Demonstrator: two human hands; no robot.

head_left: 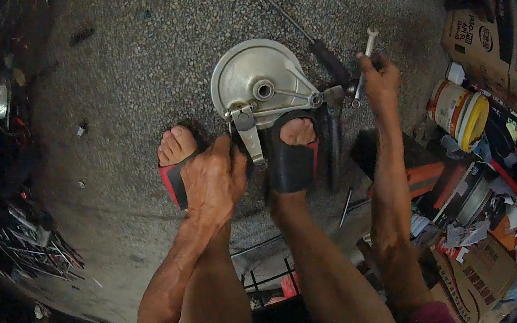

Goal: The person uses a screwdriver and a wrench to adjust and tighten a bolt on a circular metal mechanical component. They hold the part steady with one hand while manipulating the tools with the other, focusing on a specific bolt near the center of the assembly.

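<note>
A round silver brake drum plate [246, 72] with a central hole lies on the floor in front of my feet, its metal lever [246, 133] pointing back toward me. My left hand [215, 175] is closed beside that lever, above my left foot. A thin metal piece [229, 123] rises from its fingertips to the lever's bolted end; what the fingers grip is mostly hidden. Off to the right, my right hand [382, 79] is closed around a combination wrench [371, 42], open jaw upward and ring end showing below. The wrench is apart from the plate.
A screwdriver [329, 61] and a dark-handled hammer [334, 136] lie right of the plate. A yellow-rimmed bucket [468, 118], cardboard boxes [484, 48] and litter crowd the right side. Metal rods [35, 247] are heaped at left. My sandalled feet flank the lever.
</note>
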